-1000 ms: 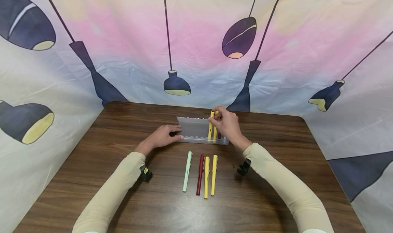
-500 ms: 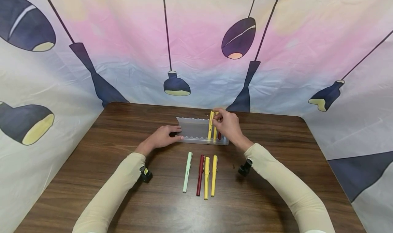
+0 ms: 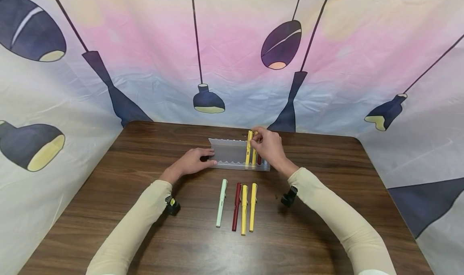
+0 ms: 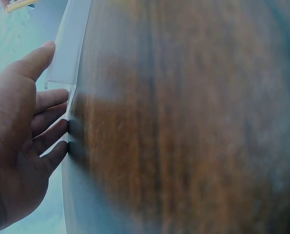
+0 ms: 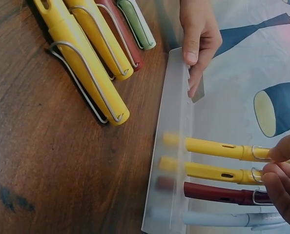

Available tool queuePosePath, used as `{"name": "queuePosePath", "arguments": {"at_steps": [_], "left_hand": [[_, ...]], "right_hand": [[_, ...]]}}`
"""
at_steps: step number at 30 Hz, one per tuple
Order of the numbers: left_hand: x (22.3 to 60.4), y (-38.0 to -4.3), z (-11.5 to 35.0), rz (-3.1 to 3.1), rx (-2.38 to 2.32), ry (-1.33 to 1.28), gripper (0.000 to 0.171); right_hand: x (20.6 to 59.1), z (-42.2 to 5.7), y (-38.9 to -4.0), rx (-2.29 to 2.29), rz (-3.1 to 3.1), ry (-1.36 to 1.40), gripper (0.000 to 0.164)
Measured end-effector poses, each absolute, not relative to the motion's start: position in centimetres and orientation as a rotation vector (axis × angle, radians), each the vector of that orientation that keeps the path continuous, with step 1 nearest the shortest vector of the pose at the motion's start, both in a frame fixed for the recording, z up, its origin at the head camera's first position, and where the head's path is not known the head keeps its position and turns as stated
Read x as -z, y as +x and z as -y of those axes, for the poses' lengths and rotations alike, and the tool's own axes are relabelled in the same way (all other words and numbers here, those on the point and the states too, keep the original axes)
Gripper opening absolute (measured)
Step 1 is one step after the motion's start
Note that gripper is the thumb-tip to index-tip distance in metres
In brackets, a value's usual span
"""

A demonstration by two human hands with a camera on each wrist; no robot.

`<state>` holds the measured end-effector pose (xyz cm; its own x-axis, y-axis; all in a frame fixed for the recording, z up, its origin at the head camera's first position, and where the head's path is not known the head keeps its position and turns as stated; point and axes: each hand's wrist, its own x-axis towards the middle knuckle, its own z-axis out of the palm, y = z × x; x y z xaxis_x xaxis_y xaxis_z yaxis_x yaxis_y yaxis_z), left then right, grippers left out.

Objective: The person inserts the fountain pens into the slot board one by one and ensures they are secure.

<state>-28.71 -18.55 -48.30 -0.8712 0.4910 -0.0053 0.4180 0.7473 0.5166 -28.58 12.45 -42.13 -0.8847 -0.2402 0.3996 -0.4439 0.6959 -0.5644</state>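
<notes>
My left hand (image 3: 192,161) is at the left end of a frosted clear pen tray (image 3: 226,152), thumb on its front edge; in the left wrist view its fingers (image 4: 52,131) are extended. At the tray's right part, my right hand (image 3: 269,146) pinches the clip end of a yellow fountain pen (image 5: 211,146) lying in a slot. Beside that pen, the tray holds another yellow pen (image 5: 208,171), a dark red pen (image 5: 213,193) and a whitish pen (image 5: 218,219). The right hand partly covers their cap ends.
In front of the tray lie a mint green pen (image 3: 221,202), a dark red pen (image 3: 236,206) and two yellow pens, one (image 3: 244,210) beside the other (image 3: 253,206). A printed cloth (image 3: 239,45) hangs behind the wooden table (image 3: 174,226).
My right thumb has shifted slightly right, from the yellow pen's left side to its right, uncovering more of the pen. The left hand and the loose pens stay put.
</notes>
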Motion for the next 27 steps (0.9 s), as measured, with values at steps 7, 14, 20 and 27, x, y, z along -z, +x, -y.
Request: {"name": "queuePosePath", "arguments": {"at_steps": [7, 14, 20, 27], "left_hand": [[48.2, -28.7, 18.6, -2.797, -0.783, 0.728, 0.064], [48.0, -28.6, 18.6, -2.799, -0.785, 0.734, 0.064], [48.0, -28.8, 18.5, -2.793, -0.787, 0.737, 0.064], [48.1, -28.8, 18.4, -2.785, -0.787, 0.741, 0.064]], "right_hand": [[41.6, -13.3, -28.1, -0.981, 2.592, 0.567, 0.035], [41.7, -14.4, -26.5, -1.050, 2.597, 0.532, 0.031], [42.1, -15.2, -24.9, -1.146, 2.602, 0.514, 0.030], [43.4, -16.0, -23.4, -1.214, 2.636, 0.464, 0.031]]}}
